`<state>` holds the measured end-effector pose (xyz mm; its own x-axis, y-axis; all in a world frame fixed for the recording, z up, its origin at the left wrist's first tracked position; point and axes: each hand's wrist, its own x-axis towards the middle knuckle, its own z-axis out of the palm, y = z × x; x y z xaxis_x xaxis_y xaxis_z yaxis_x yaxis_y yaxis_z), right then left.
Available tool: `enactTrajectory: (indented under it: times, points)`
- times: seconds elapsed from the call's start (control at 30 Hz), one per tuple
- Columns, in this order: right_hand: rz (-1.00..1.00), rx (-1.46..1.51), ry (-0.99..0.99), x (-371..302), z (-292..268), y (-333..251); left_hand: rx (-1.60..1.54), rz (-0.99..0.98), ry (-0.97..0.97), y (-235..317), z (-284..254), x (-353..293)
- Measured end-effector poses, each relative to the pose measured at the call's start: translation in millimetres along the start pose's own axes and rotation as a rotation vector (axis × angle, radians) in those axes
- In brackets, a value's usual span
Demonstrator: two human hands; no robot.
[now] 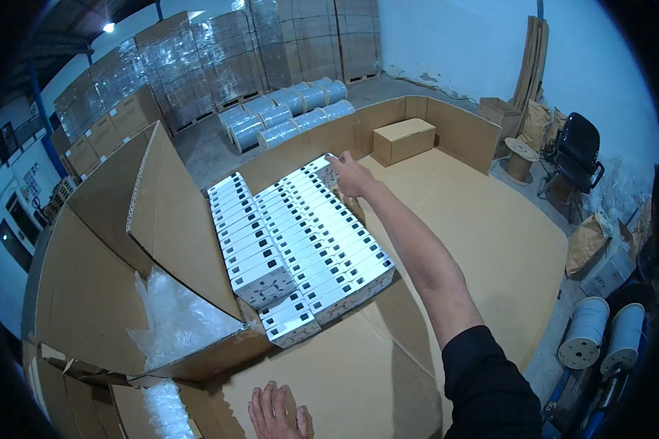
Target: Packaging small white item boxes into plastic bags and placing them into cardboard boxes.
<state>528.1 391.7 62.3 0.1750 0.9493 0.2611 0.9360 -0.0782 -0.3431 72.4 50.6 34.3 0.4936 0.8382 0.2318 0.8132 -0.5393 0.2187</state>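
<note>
Boxes: rows of small white cartons (293, 234) with dark marks are lying packed side by side on the cardboard-covered table (476, 241), left of centre. Each carton's long axis is running left to right, while the rows themselves are stretching from near-left to far-right — toward the far wall of cardboard.
Right hand: the right hand (350, 175) is reaching far out over the table, arm nearly straight, forearm bare below a dark sleeve. Its fingers are spread loosely and pressing on the farthest white carton (328, 170) at the block's far end; whether they are actually gripping it cannot be told.
Left hand: the left hand (277, 411) is lying flat at the near edge, fingers open and spread on the brown board, holding nothing.
Materials: matte brown corrugated board everywhere (table cover, low walls, flaps); smooth white printed cartons.
Left side: a large open cardboard box (124, 249) is standing with crumpled clear plastic film (172, 318) inside.
Far side: a closed brown box (404, 139) is sitting on the table — beyond it, film-wrapped rolls (285, 117) on the floor.
</note>
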Motion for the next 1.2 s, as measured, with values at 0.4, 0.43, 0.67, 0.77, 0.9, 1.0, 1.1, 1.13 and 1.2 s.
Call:
enactTrajectory:
  times: [0.4,0.43,0.67,0.77,0.9,1.0,1.1,1.13,1.2]
  points:
    - [0.061,0.097,0.010,-5,7,11,0.055,0.025,0.014,-1,7,-4]
    - [0.058,0.099,0.001,-4,7,11,0.062,0.025,0.014,-1,8,-4]
    - [0.016,0.130,0.082,-3,17,17,0.070,0.033,0.005,-2,12,-1]
    - [0.024,0.214,0.049,-4,14,3,0.070,0.024,0.002,-3,11,0]
    - [0.021,0.224,0.148,-2,27,19,0.045,0.058,0.019,-1,13,3]
    - [-0.038,0.176,0.159,-6,32,21,0.044,0.026,0.004,0,13,3]
    - [-0.087,0.181,0.200,-15,33,28,0.033,-0.003,-0.005,5,9,4]
    - [-0.097,0.184,0.228,-18,32,30,0.024,-0.001,-0.008,5,9,4]
    - [-0.107,0.181,0.246,-28,26,28,0.026,0.032,0.015,3,10,1]
